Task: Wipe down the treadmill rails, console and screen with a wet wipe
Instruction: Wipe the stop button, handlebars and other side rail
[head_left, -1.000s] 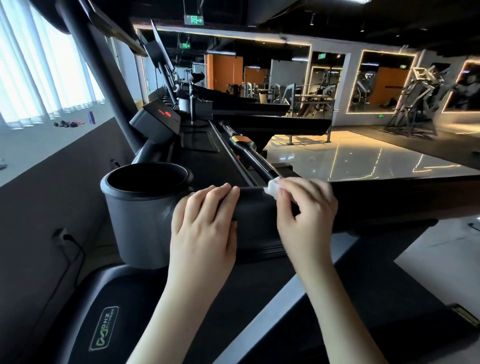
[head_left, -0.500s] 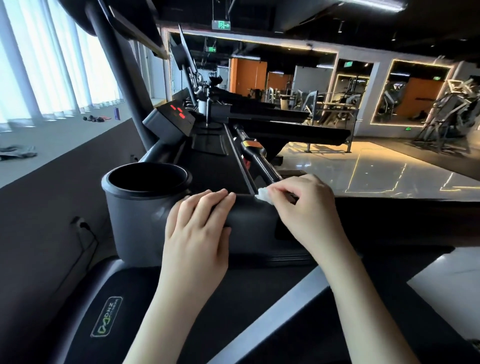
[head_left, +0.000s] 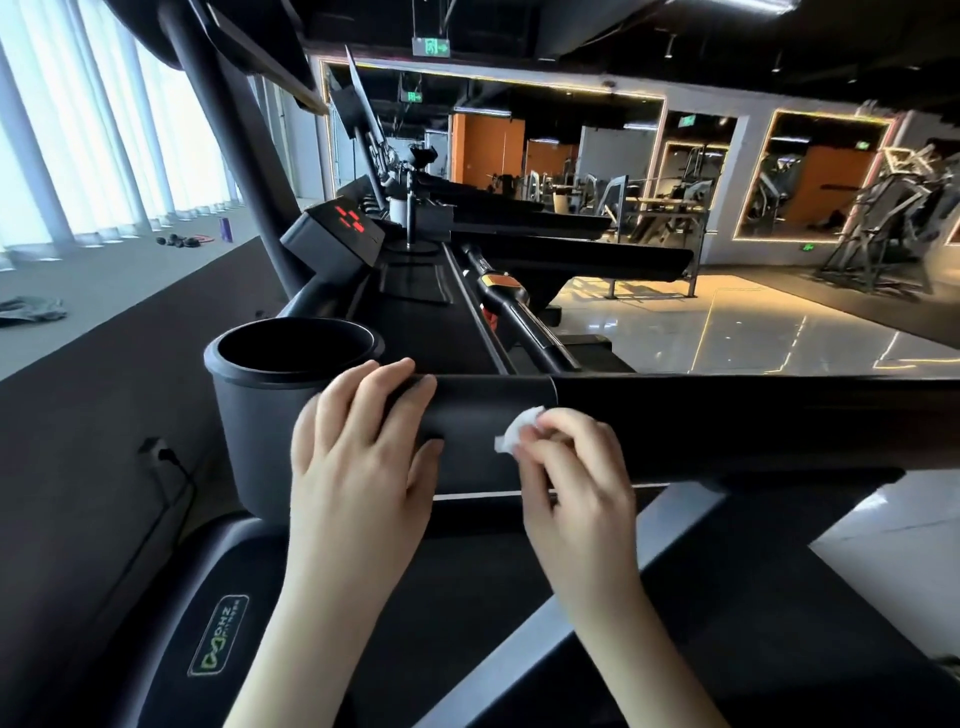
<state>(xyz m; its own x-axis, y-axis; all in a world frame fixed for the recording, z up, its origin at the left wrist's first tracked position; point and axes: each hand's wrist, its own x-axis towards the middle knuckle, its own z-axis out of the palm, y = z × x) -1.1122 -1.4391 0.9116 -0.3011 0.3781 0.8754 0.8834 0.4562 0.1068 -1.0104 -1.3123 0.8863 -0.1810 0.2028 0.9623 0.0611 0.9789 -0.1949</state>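
1. One crumpled white wipe (head_left: 511, 435) sits at the centre of the frame, pressed on the front of the black rail (head_left: 727, 421).
2. Right hand (head_left: 576, 483): grip pinched tight on the wipe.
3. Left hand (head_left: 358, 457), just left, lies on the rail with fingers stretched over it, grip loose.
4. Cup holder (head_left: 249, 415) at the rail's left end.

A gym, no question: treadmills (head_left: 337, 236) lined up in a row, weight machines (head_left: 883, 223) across the glossy floor (head_left: 727, 332), light-framed mirrors (head_left: 810, 176) along the wall.
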